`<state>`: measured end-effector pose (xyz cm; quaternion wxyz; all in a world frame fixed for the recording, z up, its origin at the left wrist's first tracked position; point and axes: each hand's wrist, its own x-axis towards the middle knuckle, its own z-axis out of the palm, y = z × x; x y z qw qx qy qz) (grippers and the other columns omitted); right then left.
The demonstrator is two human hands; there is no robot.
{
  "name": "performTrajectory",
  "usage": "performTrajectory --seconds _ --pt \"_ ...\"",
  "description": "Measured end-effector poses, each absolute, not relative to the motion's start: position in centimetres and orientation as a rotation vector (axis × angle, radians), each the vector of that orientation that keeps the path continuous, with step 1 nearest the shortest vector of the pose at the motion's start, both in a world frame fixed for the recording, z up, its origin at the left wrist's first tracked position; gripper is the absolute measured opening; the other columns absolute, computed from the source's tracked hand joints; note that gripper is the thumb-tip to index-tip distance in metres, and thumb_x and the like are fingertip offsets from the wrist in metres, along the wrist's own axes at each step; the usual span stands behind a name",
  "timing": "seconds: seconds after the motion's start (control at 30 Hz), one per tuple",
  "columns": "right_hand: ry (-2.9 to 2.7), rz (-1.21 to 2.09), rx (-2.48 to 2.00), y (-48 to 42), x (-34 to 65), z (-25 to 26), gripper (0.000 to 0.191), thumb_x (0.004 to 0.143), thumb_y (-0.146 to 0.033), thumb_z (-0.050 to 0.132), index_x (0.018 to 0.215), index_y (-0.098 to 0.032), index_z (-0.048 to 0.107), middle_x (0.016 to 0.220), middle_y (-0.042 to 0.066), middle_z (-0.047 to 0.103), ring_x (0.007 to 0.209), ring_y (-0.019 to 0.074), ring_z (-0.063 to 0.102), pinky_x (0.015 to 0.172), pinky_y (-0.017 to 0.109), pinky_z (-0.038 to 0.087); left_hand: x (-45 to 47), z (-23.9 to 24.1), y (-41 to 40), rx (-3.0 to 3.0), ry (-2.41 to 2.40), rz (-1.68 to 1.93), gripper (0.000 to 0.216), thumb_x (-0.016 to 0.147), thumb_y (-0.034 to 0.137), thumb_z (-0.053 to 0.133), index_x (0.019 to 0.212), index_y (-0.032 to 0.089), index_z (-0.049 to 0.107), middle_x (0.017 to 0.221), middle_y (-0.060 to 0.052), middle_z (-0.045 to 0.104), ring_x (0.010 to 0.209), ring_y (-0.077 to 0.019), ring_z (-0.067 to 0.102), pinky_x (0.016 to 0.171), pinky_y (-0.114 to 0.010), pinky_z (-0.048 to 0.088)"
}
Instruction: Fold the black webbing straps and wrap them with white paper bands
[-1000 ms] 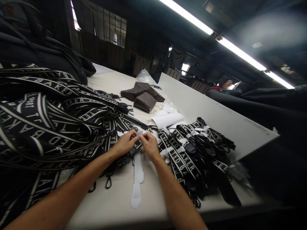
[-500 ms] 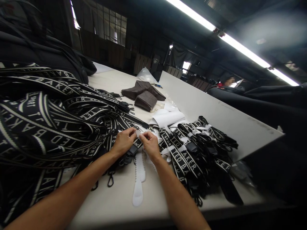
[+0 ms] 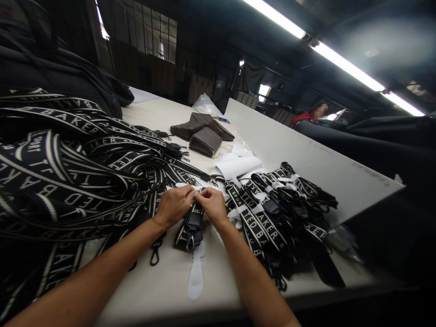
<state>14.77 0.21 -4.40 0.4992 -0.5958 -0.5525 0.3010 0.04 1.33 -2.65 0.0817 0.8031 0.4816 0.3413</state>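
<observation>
Both of my hands meet over a folded black strap with white lettering [image 3: 190, 225] lying on the white table [image 3: 160, 290]. My left hand [image 3: 173, 206] and my right hand [image 3: 213, 204] pinch its top end with closed fingers. A black clip sits at the strap's near end. Under it lies a white serrated plastic strip [image 3: 196, 278]. A big heap of loose lettered straps [image 3: 68, 168] spreads at the left. To the right lies a pile of folded, white-banded straps [image 3: 272, 213].
Brown pouches [image 3: 204, 134] and white papers [image 3: 236, 165] lie farther back on the table. A white board [image 3: 306, 163] stands along the right side. Dark fabric is piled at the far left. A person sits in the background at the right.
The folded strap has been drawn out from the heap toward me and now lies over the white strip, between my hands. My fingers have closed tighter on its top end.
</observation>
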Motion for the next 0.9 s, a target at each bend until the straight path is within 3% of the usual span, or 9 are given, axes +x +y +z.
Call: performTrajectory --seconds 0.17,0.37,0.53,0.6,0.73,0.9 --pt "-1.438 0.663 -1.547 0.0 14.8 -4.0 0.022 0.07 -0.034 0.072 0.058 -0.019 0.061 0.056 -0.003 0.059 0.055 0.0119 0.052 0.053 0.022 0.038 0.0 -3.1 0.8 2.875 1.407 0.875 0.028 0.091 0.016 0.039 0.071 0.017 0.059 0.069 -0.008 0.066 0.067 -0.0217 0.062 0.058 -0.032 0.03" --pt "-1.471 0.41 -1.76 -0.3 14.3 -3.6 0.02 0.07 -0.026 0.072 0.055 -0.021 0.06 0.058 0.0 0.061 0.06 0.0154 0.054 0.058 0.026 0.037 0.1 -3.3 0.9 2.913 1.327 0.856 0.026 0.087 0.011 0.04 0.072 0.017 0.06 0.07 -0.008 0.066 0.067 -0.0214 0.061 0.059 -0.032 0.031" --pt "-1.301 0.86 -1.417 0.6 15.1 -4.8 0.021 0.066 -0.032 0.078 0.077 -0.019 0.067 0.064 -0.002 0.065 0.061 0.0147 0.06 0.056 0.023 0.043 0.1 -3.4 1.2 2.687 1.447 0.934 0.025 0.092 0.021 0.041 0.078 0.019 0.061 0.074 -0.006 0.068 0.069 -0.0208 0.063 0.061 -0.03 0.034" --pt "-1.307 0.932 -1.36 0.8 15.3 -5.0 0.019 0.067 -0.032 0.076 0.077 -0.018 0.07 0.066 0.0 0.067 0.063 0.0153 0.062 0.058 0.024 0.045 0.1 -3.3 1.1 2.685 1.467 0.911 0.025 0.092 0.022 0.041 0.078 0.019 0.062 0.074 -0.006 0.069 0.068 -0.0211 0.063 0.06 -0.03 0.034" --pt "-1.45 0.661 -1.6 0.2 14.7 -4.0 0.006 0.069 -0.026 0.074 0.067 -0.022 0.071 0.066 -0.001 0.068 0.065 0.0167 0.062 0.061 0.026 0.044 0.1 -3.3 0.9 2.802 1.424 0.861 0.026 0.089 0.015 0.038 0.075 0.017 0.061 0.071 -0.008 0.067 0.067 -0.0223 0.063 0.059 -0.032 0.034" --pt "-1.486 0.371 -1.758 -0.4 14.1 -3.5 0.006 0.075 -0.028 0.071 0.07 -0.025 0.071 0.069 -0.001 0.069 0.068 0.0181 0.061 0.065 0.028 0.041 0.1 -3.7 1.5 2.717 1.272 0.9 0.029 0.088 0.014 0.036 0.08 0.017 0.064 0.077 -0.009 0.068 0.073 -0.0218 0.064 0.064 -0.03 0.04"
